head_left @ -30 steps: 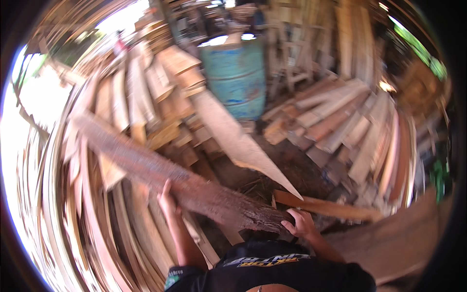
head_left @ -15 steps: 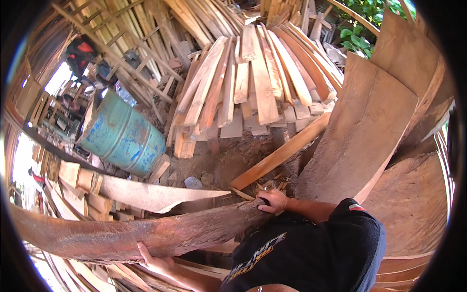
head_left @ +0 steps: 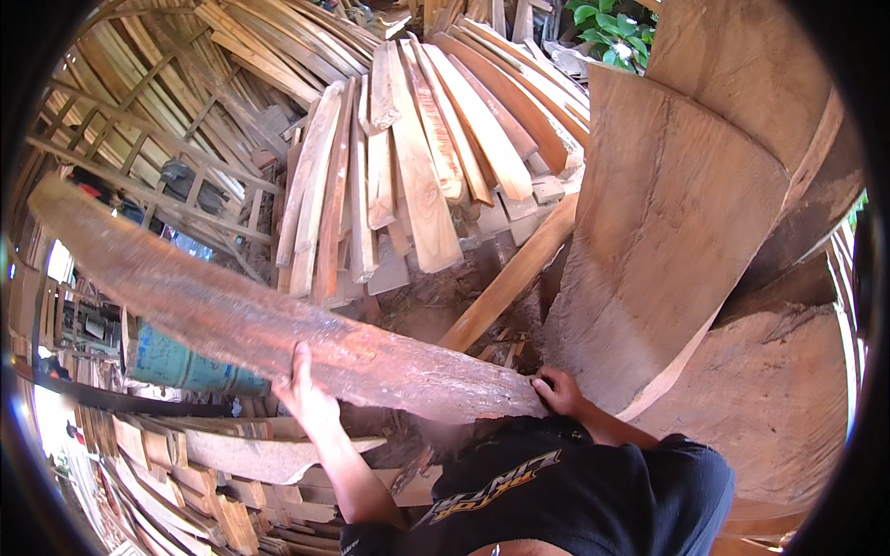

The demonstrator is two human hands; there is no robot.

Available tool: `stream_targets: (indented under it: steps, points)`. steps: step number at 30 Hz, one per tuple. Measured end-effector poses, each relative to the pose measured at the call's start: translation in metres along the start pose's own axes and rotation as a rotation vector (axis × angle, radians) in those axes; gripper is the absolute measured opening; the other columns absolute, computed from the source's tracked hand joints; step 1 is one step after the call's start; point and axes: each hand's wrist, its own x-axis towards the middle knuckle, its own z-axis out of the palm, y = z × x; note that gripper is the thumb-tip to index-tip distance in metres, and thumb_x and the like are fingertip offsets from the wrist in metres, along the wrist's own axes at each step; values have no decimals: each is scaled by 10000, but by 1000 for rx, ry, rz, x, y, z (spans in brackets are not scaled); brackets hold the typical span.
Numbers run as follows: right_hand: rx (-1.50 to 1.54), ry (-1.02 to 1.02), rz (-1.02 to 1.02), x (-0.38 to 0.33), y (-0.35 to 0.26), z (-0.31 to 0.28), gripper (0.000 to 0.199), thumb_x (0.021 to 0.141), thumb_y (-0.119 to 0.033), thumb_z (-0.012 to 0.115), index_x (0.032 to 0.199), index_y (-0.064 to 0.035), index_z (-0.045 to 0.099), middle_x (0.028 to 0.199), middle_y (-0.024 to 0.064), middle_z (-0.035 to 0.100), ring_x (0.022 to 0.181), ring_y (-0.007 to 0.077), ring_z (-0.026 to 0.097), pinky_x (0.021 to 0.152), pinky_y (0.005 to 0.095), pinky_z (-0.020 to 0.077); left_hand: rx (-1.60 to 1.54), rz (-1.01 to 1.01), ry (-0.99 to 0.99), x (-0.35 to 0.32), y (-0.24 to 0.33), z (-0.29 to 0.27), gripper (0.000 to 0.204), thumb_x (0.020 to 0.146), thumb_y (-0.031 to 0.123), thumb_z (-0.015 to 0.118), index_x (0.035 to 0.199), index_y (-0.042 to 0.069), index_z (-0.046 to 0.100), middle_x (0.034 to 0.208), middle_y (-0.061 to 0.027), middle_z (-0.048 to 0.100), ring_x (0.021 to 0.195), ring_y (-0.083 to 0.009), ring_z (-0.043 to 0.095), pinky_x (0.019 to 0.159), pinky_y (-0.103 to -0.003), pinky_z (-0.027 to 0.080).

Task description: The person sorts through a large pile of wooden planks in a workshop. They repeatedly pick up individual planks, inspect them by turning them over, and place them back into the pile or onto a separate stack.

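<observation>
At the far left, the broad end of a long, rough-edged plank [head_left: 278, 320] rises in front of a slatted wooden frame [head_left: 195, 185], overlapping it in this view; whether the two touch cannot be told. Lower down, a blue-green drum [head_left: 195, 361] shows partly behind the plank's lower edge. Beneath that lie stacked timber offcuts [head_left: 185, 473] and a pale tapered board [head_left: 250, 454], its point reaching right, under the left forearm. The left hand [head_left: 308, 394] holds the plank by its lower edge, one digit laid up against the face; how far the others curl behind is hidden. The plank slants down across the middle, off the ground and in front of the person. Past its upper edge fans a pile of sawn boards [head_left: 408, 167], and a strip of dark ground [head_left: 436, 296] shows between the two — narrow, with an orange-brown board [head_left: 519, 269] running across its right side. The right hand [head_left: 558, 389] is closed over the plank's narrow end, close to the black shirt [head_left: 556, 473]. Room is tight here — a wide leaning slab [head_left: 667, 213] has its lower left edge just beside that hand, and fills much of the right side.
</observation>
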Motion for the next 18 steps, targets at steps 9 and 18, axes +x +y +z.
stream_targets:
  steps: [9, 18]
  points:
    - [-195, 539, 193, -30, 94, 93, 320, 909, -274, 580, 804, 25, 629, 703, 212, 618, 632, 284, 604, 621, 400, 453, -235, -243, -410, 74, -237, 39, 374, 823, -23, 684, 1178, -51, 570, 1109, -113, 637, 990, -193, 612, 886, -330, 480]
    - [-45, 747, 406, -10, 235, 122, 395, 923, -298, 538, 804, 70, 615, 706, 269, 590, 656, 323, 608, 642, 434, 436, -215, -568, -754, 49, -450, 167, 274, 833, 18, 676, 1087, -53, 602, 1005, -148, 656, 905, -249, 646, 814, -390, 520]
